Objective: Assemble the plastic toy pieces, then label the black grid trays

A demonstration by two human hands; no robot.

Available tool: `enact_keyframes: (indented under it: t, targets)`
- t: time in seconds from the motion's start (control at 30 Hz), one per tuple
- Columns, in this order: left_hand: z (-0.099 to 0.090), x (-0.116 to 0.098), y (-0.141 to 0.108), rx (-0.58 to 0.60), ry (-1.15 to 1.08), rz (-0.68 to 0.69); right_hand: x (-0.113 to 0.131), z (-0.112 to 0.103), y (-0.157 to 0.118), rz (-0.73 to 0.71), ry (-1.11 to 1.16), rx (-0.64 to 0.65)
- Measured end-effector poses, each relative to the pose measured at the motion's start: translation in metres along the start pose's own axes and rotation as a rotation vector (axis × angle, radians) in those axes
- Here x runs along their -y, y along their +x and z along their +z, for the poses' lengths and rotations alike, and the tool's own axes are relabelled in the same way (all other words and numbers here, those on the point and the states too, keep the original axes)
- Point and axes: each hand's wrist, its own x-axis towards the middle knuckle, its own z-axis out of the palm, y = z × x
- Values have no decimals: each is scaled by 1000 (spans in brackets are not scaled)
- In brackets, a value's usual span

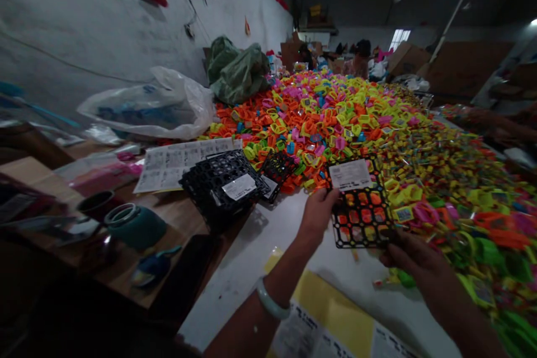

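Between my two hands is a black plastic grid tray [339, 217], raised over the white table with a white printed label [350, 174] on its upper part. My left hand [318, 213] pinches its left edge, and a pale bangle [272, 301] circles that wrist. At the lower right corner, my right hand [409, 260] grips the tray. Orange and yellow pieces show through the grid openings; whether they lie in it or behind it, I cannot tell. Under my left forearm lies a yellow sheet [335, 305] carrying printed labels.
Left of my hands sits a stack of black grid trays [222, 184], with a label sheet [168, 165] behind. Nearer stand a teal jar [136, 226] and a dark phone-like slab [187, 277]. A big heap of colourful plastic pieces [319, 117] spreads ahead and right. Other people work farther off.
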Motion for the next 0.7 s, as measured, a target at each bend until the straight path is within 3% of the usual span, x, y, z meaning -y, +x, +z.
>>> enact_keyframes:
  t: [0.1,0.2,0.23,0.27,0.37,0.43,0.53,0.6,0.7]
  targets:
    - [-40,-10,4,-60,207,35,17,45,29,-84,107,34]
    - [-69,-7,-14,-139,557,46,48,86,71,-155,318,110]
    - [-77,-6,-23,-140,645,42,57,98,84,-137,402,205]
    - [-84,-4,-34,-119,728,43,64,107,94,-140,456,276]
    - [-107,4,-67,8,948,92,66,111,100,-169,496,246]
    - [-119,16,-88,116,1059,132,53,91,78,-207,477,210]
    - [-115,48,-115,321,1149,358,15,36,16,-217,332,90]
    - [-97,72,-134,434,1175,541,-21,-11,-35,-165,196,-132]
    - [-60,99,-164,544,1201,755,-86,-84,-115,21,-4,-645]
